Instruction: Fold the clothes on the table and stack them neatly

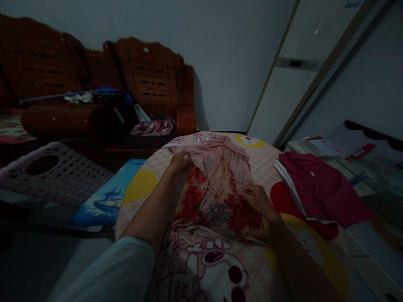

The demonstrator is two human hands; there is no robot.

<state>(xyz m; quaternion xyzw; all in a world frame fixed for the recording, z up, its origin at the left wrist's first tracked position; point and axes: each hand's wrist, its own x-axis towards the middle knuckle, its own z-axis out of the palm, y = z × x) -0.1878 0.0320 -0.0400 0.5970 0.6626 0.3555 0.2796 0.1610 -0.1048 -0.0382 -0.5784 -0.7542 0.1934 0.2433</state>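
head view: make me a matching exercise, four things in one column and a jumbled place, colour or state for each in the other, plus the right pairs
Things
1. patterned garment
2. folded clothes
3. boat-print item
4. wooden seats

Matches
a. light blue, left of the round table
b. reddish brown, along the wall
c. laid out, with the left hand and right hand on it
d. crimson over white

Right pairs: 1-c, 2-d, 3-a, 4-b

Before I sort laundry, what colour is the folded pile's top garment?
The top garment is deep magenta; head view.
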